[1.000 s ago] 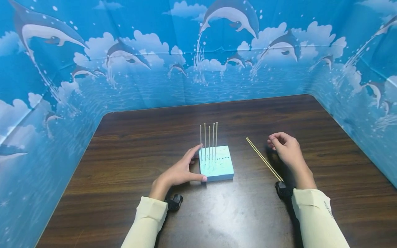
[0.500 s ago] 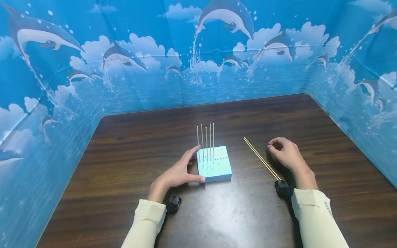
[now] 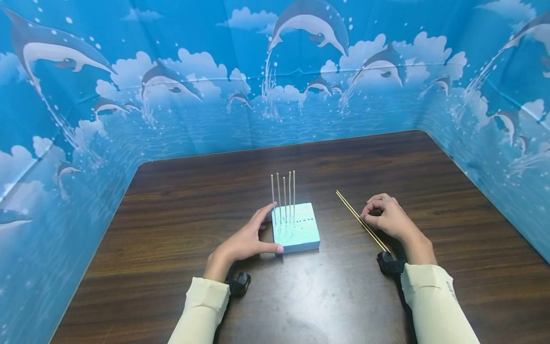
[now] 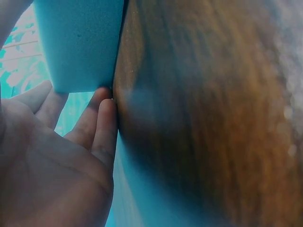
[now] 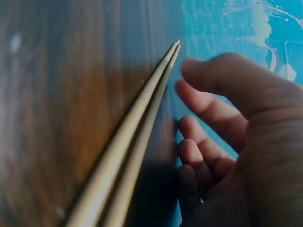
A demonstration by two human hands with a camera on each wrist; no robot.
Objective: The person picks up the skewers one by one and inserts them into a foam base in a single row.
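Note:
My left hand (image 3: 245, 239) grips the left side of a pale blue foam block (image 3: 305, 234), thumb at its near corner and fingers at the far one. Several thin wooden sticks (image 3: 285, 198) stand upright in the block, toward its left. In the left wrist view, fingertips rest against the block's side (image 4: 80, 52). My right hand (image 3: 393, 222) is beside two more sticks (image 3: 350, 207) lying side by side on the table. The right wrist view shows the thumb and loosely bent fingers just right of these sticks (image 5: 110, 161), with nothing between them.
The dark wooden table (image 3: 197, 186) has rounded far corners. A blue dolphin-print curtain (image 3: 206, 114) surrounds its back and sides. Black camera straps (image 3: 392, 265) are on both wrists. A row of small holes (image 3: 304, 220) marks the block's top.
My right hand has moved left, from beside the two lying sticks to right at them. My left hand keeps its grip on the block. The whole head view has shifted slightly.

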